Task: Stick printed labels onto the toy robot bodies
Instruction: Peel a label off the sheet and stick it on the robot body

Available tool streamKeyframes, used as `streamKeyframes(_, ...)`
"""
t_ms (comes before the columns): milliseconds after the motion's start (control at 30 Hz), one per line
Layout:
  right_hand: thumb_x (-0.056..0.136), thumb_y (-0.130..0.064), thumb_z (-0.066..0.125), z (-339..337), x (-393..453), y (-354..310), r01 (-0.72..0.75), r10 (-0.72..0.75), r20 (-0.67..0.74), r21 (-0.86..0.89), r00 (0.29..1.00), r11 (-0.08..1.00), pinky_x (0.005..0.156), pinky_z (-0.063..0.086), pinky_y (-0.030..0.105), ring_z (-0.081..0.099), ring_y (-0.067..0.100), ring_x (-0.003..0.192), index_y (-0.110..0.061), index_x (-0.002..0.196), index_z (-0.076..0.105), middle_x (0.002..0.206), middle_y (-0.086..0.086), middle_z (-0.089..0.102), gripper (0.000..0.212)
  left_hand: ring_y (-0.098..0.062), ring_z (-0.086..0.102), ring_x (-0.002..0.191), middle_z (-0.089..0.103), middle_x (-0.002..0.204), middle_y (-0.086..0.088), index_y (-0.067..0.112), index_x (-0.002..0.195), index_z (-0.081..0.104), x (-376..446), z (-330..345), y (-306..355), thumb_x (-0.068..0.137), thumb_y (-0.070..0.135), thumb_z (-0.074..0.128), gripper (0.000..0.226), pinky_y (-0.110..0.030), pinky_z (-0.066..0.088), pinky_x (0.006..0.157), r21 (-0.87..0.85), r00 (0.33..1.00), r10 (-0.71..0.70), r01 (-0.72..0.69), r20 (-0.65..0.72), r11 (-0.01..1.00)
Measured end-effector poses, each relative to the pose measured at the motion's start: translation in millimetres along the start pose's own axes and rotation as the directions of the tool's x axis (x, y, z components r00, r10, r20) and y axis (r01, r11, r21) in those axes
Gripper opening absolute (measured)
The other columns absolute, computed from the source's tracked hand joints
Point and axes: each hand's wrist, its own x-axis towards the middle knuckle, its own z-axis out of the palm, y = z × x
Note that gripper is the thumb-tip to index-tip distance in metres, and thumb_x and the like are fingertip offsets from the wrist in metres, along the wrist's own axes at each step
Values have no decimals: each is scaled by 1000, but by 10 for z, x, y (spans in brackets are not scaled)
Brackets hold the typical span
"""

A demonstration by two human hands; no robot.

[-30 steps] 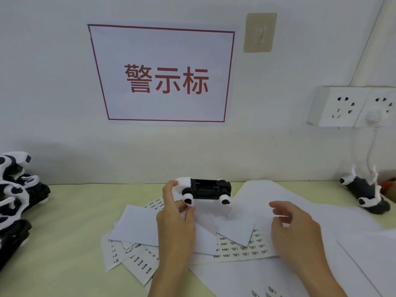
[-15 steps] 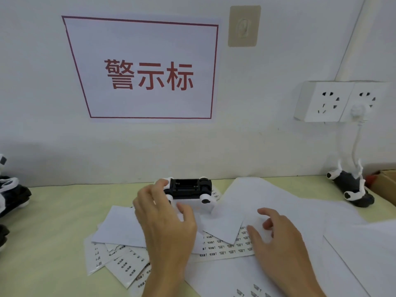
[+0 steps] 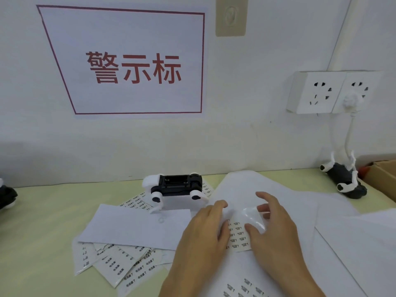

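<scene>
A black toy robot body [image 3: 176, 186] with white legs lies belly up on loose sheets near the wall, with neither hand on it. In front and to its right lies a sheet of printed labels [image 3: 238, 235] with a glossy bare patch at its top. My left hand [image 3: 203, 234] rests on the left edge of that sheet with its fingers flat. My right hand [image 3: 276, 230] hovers over the right edge, thumb and spread fingertips touching around the glossy patch. More label sheets [image 3: 115, 264] fan out at the lower left.
Another black and white toy robot [image 3: 342, 179] lies at the back right under a wall socket [image 3: 315, 93], with a white cable running to it. A cardboard box [image 3: 383, 176] sits at the right edge. More toy parts [image 3: 6, 196] lie at the left edge. White paper [image 3: 267, 189] covers the middle.
My left hand let go of the toy robot body and moved right onto the label sheet. My right hand shifted slightly to the same sheet. The view turned to the right.
</scene>
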Motion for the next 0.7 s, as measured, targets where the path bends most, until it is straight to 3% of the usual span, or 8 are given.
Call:
streamKeyframes(133, 82, -11, 76, -27, 29, -61, -109, 113, -2, 268, 994, 957, 72, 44, 17, 61, -2, 93, -49, 123, 44, 106, -15, 58, 64, -7, 52, 90, 54, 109, 15, 35, 130, 47, 13, -11, 8, 99, 8, 40, 42, -27, 46, 75, -41, 1000, 7, -8, -16, 999)
streamKeyframes(200, 82, -21, 78, -35, 27, -78, -207, 190, 82, 362, 978, 909, 74, 45, 21, 63, 1, 97, -48, 126, 44, 107, -13, 63, 62, -9, 53, 93, 54, 112, 13, 28, 122, 55, 26, -4, -4, 96, 1, 40, 41, -31, 48, 76, -49, 1000, 12, -12, -11, 999)
streamKeyframes(300, 79, -27, 81, -42, 26, -87, -263, 221, 162, 328, 962, 907, 80, 48, 28, 65, 8, 101, -44, 128, 49, 111, -11, 65, 61, -7, 53, 97, 52, 115, 13, 19, 113, 64, 41, 0, -1, 100, 6, 41, 30, -31, 48, 83, -54, 1000, -7, 7, -12, 998)
streamKeyframes(433, 78, -14, 81, -61, 46, -95, -265, 204, 203, 347, 958, 900, 71, 55, 29, 74, 9, 81, -34, 115, 67, 95, -9, 76, 44, -2, 53, 103, 55, 112, 16, 18, 111, 65, 32, -35, 44, 102, 19, 46, 22, -21, 45, 89, -105, 999, -8, 2, -51, 994)
streamKeyframes(533, 81, -8, 76, -80, 55, -79, -276, 183, 263, 381, 947, 882, 82, 59, 45, 76, 20, 81, -27, 96, 78, 89, -2, 79, 24, -2, 55, 99, 57, 107, 16, 18, 106, 66, 45, -80, 89, 96, 25, 57, 15, -18, 45, 87, -136, 996, -27, 15, -88, 991)
streamKeyframes(633, 81, -8, 74, -74, 57, -69, -292, 179, 294, 406, 939, 866, 89, 57, 54, 75, 29, 85, -24, 87, 80, 88, 5, 78, 18, -2, 55, 96, 57, 103, 18, 20, 99, 65, 66, -103, 110, 93, 17, 62, 7, -14, 44, 83, -148, 992, -47, 29, -120, 989)
streamKeyframes(700, 81, -8, 73, -65, 50, -83, -288, 175, 294, 408, 940, 866, 87, 57, 53, 75, 29, 84, -24, 86, 79, 87, 5, 78, 17, 1, 54, 97, 55, 103, 20, 18, 92, 66, 73, -99, 117, 91, 8, 62, 12, -10, 41, 81, -162, 991, -43, 22, -128, 987)
